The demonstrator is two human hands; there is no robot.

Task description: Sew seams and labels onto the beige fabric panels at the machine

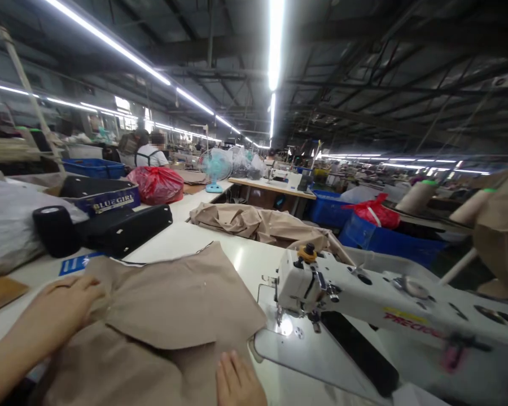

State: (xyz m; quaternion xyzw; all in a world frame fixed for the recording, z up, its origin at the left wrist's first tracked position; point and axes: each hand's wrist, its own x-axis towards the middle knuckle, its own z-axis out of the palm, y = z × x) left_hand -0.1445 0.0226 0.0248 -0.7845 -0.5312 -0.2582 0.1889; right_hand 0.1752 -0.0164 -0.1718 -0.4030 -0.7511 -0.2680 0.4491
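Note:
A tan fabric piece (173,304) lies folded on the white sewing table (245,256) in front of me. My left hand (65,307) rests on its left edge, fingers curled down against the cloth. My right hand (237,382) lies flat on the fabric's near right corner, fingers together and stretched out, partly cut off by the frame's bottom. A white sewing machine (364,299) stands to the right, its needle head (298,285) just beyond the fabric's right edge.
More tan cloth (258,223) is heaped at the table's far end. At the left sit a black roll (55,228), a black case (122,225), a box (104,194) and a red bag (157,185). Blue bins (381,237), thread cones (419,196), a fan (215,169) and a seated person (150,153) lie beyond.

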